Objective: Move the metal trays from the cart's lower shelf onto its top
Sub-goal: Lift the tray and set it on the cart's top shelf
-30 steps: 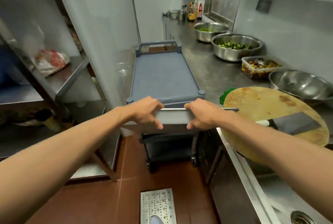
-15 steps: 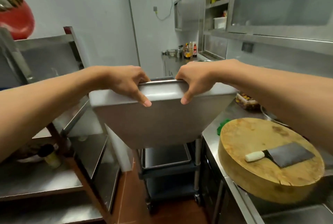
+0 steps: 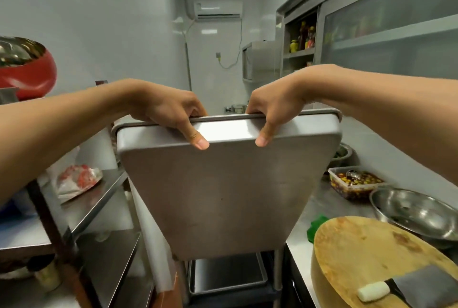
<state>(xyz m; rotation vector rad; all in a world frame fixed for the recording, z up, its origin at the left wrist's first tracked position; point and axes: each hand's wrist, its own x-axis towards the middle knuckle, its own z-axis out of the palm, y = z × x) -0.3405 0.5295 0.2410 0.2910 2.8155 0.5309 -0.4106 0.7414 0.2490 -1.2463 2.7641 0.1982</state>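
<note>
A large metal tray (image 3: 228, 193) is held up in front of me, tilted so its dull underside faces the camera. My left hand (image 3: 171, 111) grips its near rim on the left and my right hand (image 3: 272, 106) grips the same rim on the right, thumbs pressed on the underside. Below it another metal tray (image 3: 228, 275) lies flat on the cart's lower shelf. The raised tray hides the cart's top.
A steel counter (image 3: 319, 198) on the right carries a round wooden chopping block (image 3: 371, 258) with a cleaver (image 3: 416, 288), a steel bowl (image 3: 416, 211) and a plastic food container (image 3: 354, 181). A steel shelf rack (image 3: 96, 198) with a plastic bag (image 3: 74, 181) stands left.
Both hands have lifted the tray from low by the cart up to chest height and tipped it so the underside faces me. My view has risen from the floor toward the back wall.
</note>
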